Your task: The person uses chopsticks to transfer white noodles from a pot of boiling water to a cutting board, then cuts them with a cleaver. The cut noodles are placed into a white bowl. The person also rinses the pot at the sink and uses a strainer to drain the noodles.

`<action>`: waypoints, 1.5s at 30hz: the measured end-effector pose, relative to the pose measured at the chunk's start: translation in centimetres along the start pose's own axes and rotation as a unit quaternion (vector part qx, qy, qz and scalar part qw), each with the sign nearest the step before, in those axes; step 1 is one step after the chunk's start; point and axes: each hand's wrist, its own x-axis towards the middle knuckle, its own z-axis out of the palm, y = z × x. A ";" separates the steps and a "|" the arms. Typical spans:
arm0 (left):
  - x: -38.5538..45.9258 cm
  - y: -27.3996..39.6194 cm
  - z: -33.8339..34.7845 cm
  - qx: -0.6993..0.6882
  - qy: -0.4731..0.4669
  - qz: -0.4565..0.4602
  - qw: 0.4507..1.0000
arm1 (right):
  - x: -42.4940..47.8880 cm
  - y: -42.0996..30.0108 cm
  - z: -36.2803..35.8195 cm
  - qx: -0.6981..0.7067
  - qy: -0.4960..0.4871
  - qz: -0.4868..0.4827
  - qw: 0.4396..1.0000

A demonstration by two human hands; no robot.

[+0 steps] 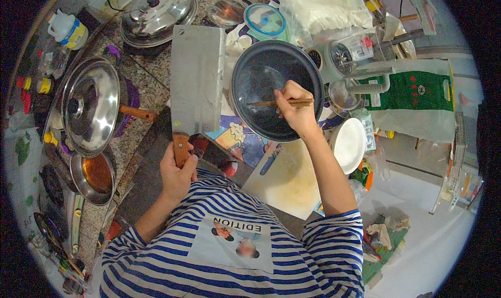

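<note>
My left hand is closed around the wooden handle of a cleaver, its broad steel blade pointing away from me. Over a deep dark pot, my right hand grips wooden chopsticks whose tips reach into the pot. Its inside looks smooth and shiny; whether it holds liquid I cannot tell. A pale cutting board lies nearer me, partly under my right forearm. On the board's left edge is a small blue-patterned object, perhaps a knife handle.
A white bowl stands right of my forearm. To the left are a lidded wok and a metal pan with brown liquid. Behind sit a lidded steel pot, a blue-rimmed container lid and a plastic bag.
</note>
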 end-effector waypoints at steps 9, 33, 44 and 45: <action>0.7 -1.4 -0.1 0.012 0.014 -0.006 1.000 | -1.2 -1.4 -1.7 0.239 0.059 0.257 0.934; 1.8 -5.6 -0.3 0.042 0.029 -0.059 0.997 | -6.9 -2.7 -8.1 -0.299 0.133 0.256 0.910; 2.4 -6.3 -1.0 0.049 0.021 -0.045 0.998 | -3.9 0.6 -5.8 0.092 0.063 0.453 0.884; 2.4 -6.3 -1.0 0.046 0.023 -0.045 0.998 | -3.8 0.0 -5.9 0.099 0.066 0.449 0.886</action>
